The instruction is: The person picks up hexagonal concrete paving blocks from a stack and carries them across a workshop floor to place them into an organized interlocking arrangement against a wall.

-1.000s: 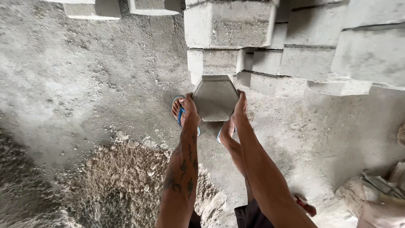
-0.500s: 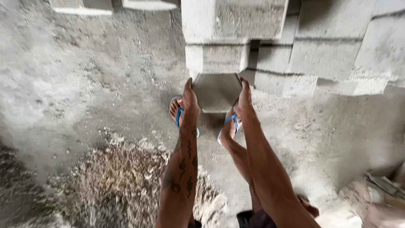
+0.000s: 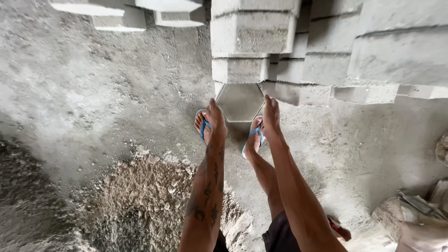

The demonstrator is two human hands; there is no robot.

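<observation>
Dusty concrete floor [image 3: 116,93], block stacks [image 3: 252,32] beyond. Left hand [image 3: 215,122] and right hand [image 3: 270,116] press flat against a hexagonal paver [image 3: 240,101]; a slip could land it on the sandalled feet [image 3: 252,137] below.

Soft, even daylight, no hard glare anywhere. Brightest zone sits upper right of the frame, on the pale faces of the stacked concrete blocks [image 3: 373,51], slightly washed out there. Floor [image 3: 116,93] in the upper left reads mid-grey and evenly lit. Lower left corner falls off dim, the gravel heap [image 3: 140,200] darkening toward the edge. Shadows are faint and diffuse: a soft dark band under the block stack, and a small patch beneath the hexagonal block [image 3: 240,101] in frame centre. Focus is fair in the centre; forearms at bottom are soft. Wide-angle stretch bends the block edges along the top and right.
</observation>
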